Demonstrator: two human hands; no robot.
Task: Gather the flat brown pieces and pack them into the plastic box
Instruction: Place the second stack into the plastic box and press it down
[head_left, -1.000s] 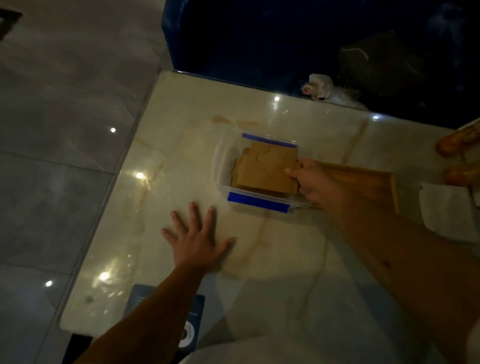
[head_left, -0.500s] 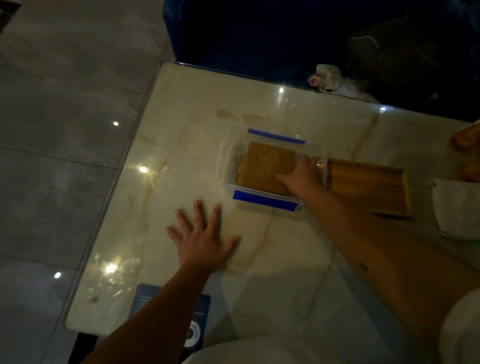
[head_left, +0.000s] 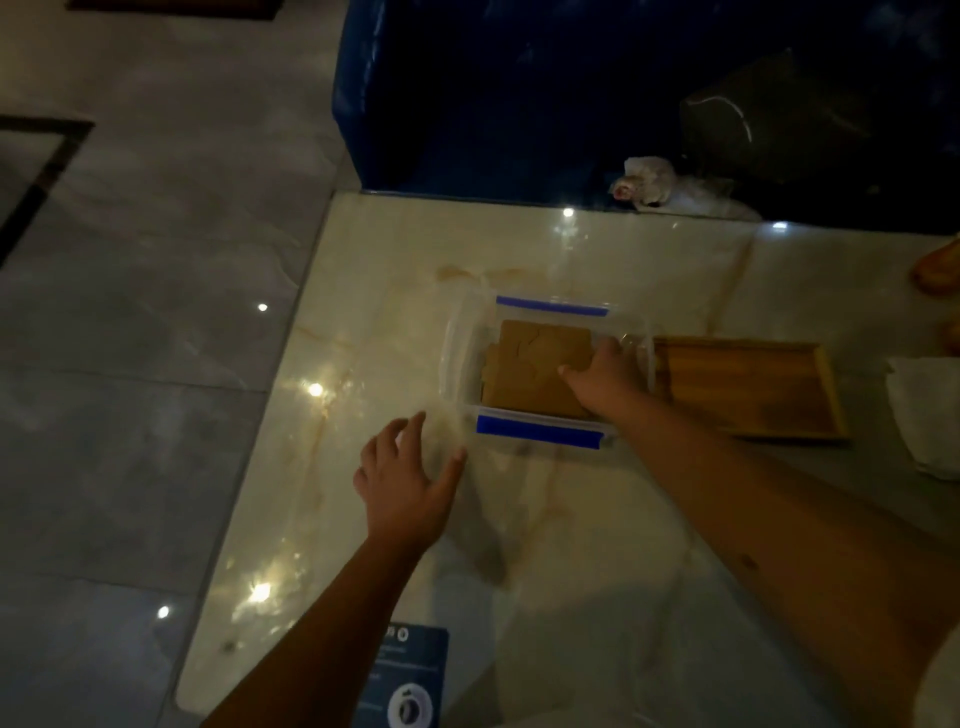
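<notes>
Since the earlier frame the left hand has lifted from flat to loosely spread, holding nothing, near the box's near left corner. The right hand lies open, fingers pressing the flat brown pieces, matte and stacked inside the clear plastic box with blue clips. A shallow wooden tray touches the box's right side. The glossy marble worktop lies bare toward its left edge.
</notes>
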